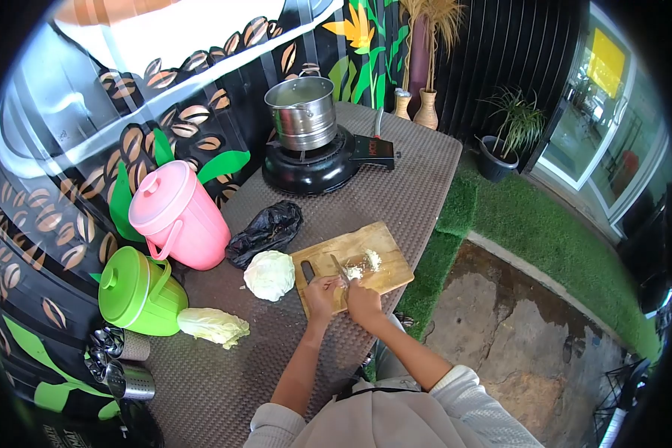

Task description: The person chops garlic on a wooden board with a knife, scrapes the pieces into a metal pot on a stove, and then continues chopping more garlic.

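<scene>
On the wooden cutting board (390,257) lie small heaps of finely chopped pale food (372,260). My right hand (364,300) is wrapped round the handle of a knife (337,263), whose blade points away over the board. Beside it on the left, my left hand (322,293) is closed at the board's near part, its fingertips close to the blade and the chopped bits. Whatever its fingers hold is too small to make out. A round pale cabbage (269,275) sits just left of the board.
A napa cabbage (213,327), green jug (142,291), pink jug (179,214) and black plastic bag (267,233) stand or lie on the left. A steel pot (301,113) rests on a black stove (310,166) at the back. Metal utensil holders (131,381) stand near left.
</scene>
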The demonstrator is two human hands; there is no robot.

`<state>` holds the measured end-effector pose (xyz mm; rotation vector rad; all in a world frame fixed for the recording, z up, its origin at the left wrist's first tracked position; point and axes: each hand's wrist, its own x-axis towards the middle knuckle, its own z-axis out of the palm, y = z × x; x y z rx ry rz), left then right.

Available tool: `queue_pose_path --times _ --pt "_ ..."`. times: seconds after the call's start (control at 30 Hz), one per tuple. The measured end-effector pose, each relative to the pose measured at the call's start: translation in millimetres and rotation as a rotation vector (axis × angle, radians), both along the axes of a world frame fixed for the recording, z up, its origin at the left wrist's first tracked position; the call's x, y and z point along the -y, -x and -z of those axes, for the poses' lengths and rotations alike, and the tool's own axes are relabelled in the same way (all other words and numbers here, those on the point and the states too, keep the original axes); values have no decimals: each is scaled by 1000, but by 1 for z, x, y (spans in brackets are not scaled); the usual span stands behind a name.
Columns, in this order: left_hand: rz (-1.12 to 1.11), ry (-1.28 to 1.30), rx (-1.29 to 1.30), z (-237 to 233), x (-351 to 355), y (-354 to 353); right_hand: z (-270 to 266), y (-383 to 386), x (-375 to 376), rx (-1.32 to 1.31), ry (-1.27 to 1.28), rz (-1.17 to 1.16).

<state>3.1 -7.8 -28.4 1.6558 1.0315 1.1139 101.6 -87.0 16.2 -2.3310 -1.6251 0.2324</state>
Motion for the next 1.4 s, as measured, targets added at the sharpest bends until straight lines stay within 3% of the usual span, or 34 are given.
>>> queue_pose_path --times 0.2,0.27,0.43,0.53,0.73,0.87,0.93,1.0,1.13,1.4 --pt "-1 -214 -158 -19 9 7 1 7 11 29 24 -75" --pt "13 -259 -146 -17 9 6 16 22 15 90 27 73" --pt "12 -233 -149 -13 10 5 0 11 5 22 49 17" --pt "5 -222 -161 -13 7 2 -11 7 8 108 43 -66" --pt "49 -211 -105 -15 7 4 6 26 10 88 64 90" --pt "8 -107 -94 -13 9 2 -4 7 6 42 40 -29" --pt "-1 -198 -154 -16 9 4 -8 6 7 63 19 -83" --pt "-11 -288 -212 -17 8 5 -9 10 11 46 50 -53" --pt "-5 -186 -103 -16 7 4 4 26 14 61 34 88" --pt "32 -149 -98 -10 7 4 -20 -4 3 -55 125 -64"
